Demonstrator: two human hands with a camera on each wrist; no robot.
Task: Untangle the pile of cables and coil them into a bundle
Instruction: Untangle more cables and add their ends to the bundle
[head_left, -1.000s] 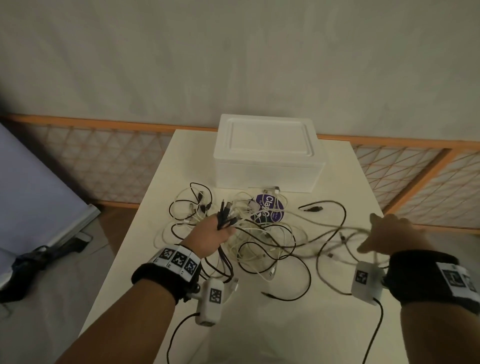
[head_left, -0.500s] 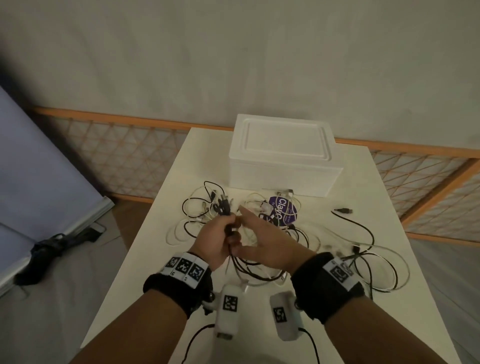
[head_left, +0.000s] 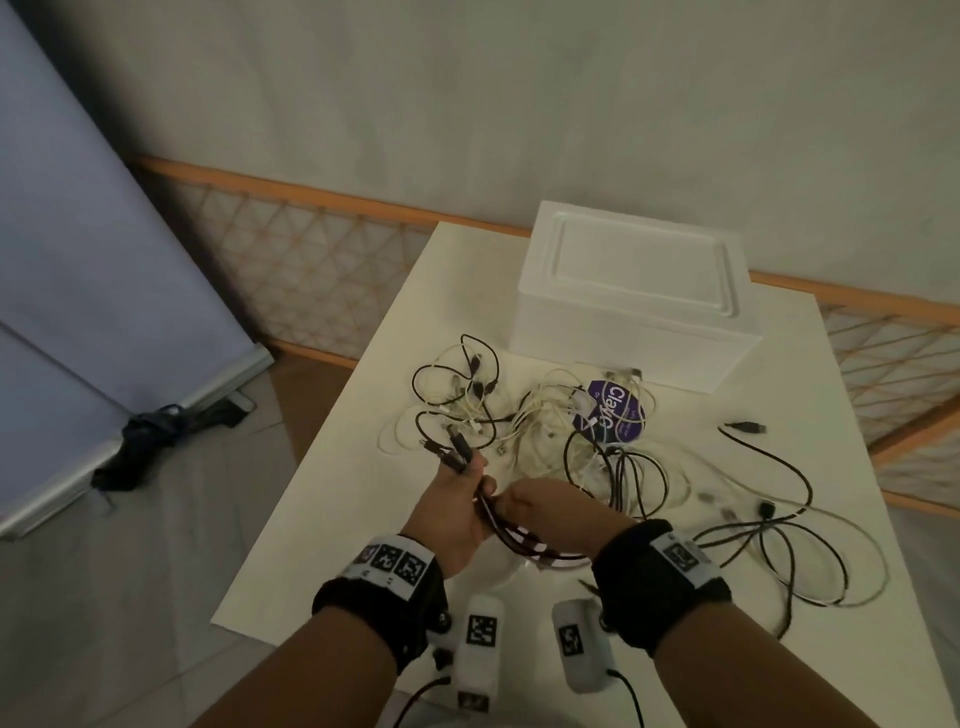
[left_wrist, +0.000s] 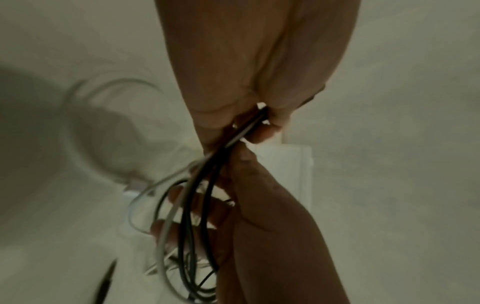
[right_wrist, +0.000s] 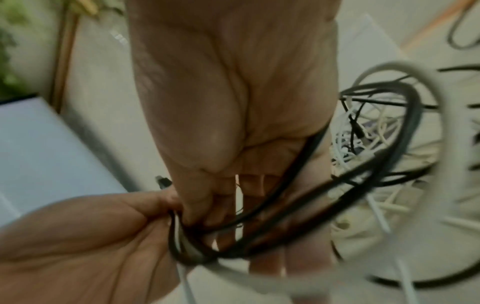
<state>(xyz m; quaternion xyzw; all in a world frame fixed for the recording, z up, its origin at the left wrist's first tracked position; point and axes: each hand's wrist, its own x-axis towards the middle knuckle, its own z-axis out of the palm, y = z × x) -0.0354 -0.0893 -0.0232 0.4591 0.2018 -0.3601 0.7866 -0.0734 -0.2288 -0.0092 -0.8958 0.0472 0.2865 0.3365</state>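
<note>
A tangle of black and white cables (head_left: 545, 431) lies on the white table (head_left: 363, 545). My left hand (head_left: 470, 480) grips a bunch of cables, whose plug ends (head_left: 457, 449) stick up past its fingers. In the left wrist view its fingers (left_wrist: 267, 127) curl round the strands (left_wrist: 197, 205). My right hand (head_left: 506, 501) sits right beside it and pinches the same strands, which sag in a loop (head_left: 524, 545) under both wrists. The right wrist view shows my right hand (right_wrist: 223, 205) with black loops (right_wrist: 298, 201) running across its fingers.
A white foam box (head_left: 634, 291) stands at the back of the table. A purple round label (head_left: 615, 410) lies among the cables. Loose black and white cables (head_left: 769, 530) spread over the right side. An orange-framed lattice fence (head_left: 322, 265) runs behind the table.
My right hand came in from the right side of the table to meet the left hand and took hold of the bunch. Both hands then drew slightly toward me.
</note>
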